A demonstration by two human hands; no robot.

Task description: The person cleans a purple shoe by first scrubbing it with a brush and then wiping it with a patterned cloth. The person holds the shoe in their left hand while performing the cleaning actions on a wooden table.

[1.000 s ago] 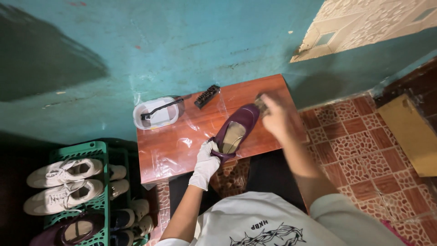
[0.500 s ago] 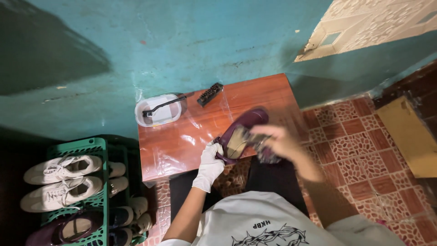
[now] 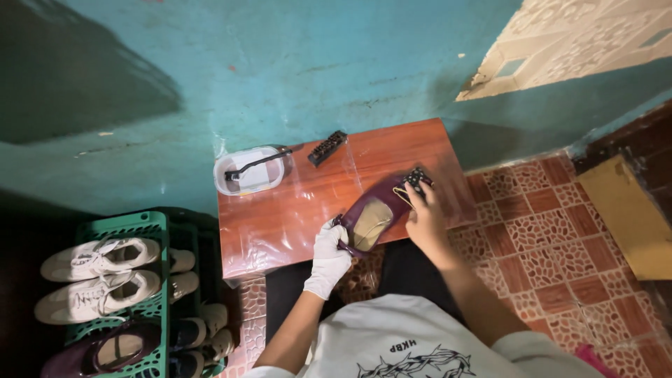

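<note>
1. Green plastic makes up the shoe rack (image 3: 150,231) at the far left, and pairs of pale sneakers (image 3: 98,276) lie on its shelves, with a dark purple shoe (image 3: 105,353) at the bottom.
2. A white rectangular tub (image 3: 248,170) sits on the far left corner of the reddish wooden tabletop (image 3: 280,217), and a black long-handled brush (image 3: 257,162) lies across its rim.
3. A small black brush (image 3: 327,148) lies just beside the tub, near the tabletop's far edge, bristles up.
4. Clear plastic sheeting covers much of the tabletop and shines under the light.
5. The left hand (image 3: 327,257), in a white glove, has its fingers closed around the heel end of a purple flat shoe (image 3: 374,215), at the near edge of the tabletop.
6. The shoe lies on the tabletop, tilted, with its tan insole showing and its toe pointing away to the right.
7. The bare right hand (image 3: 423,220) rests at the toe end, its fingers curled around a small dark brush (image 3: 416,178) pressed against the shoe.
8. Red patterned floor tiles (image 3: 553,245) spread to the right, and a flat piece of cardboard (image 3: 630,213) lies on them at the far right.
</note>
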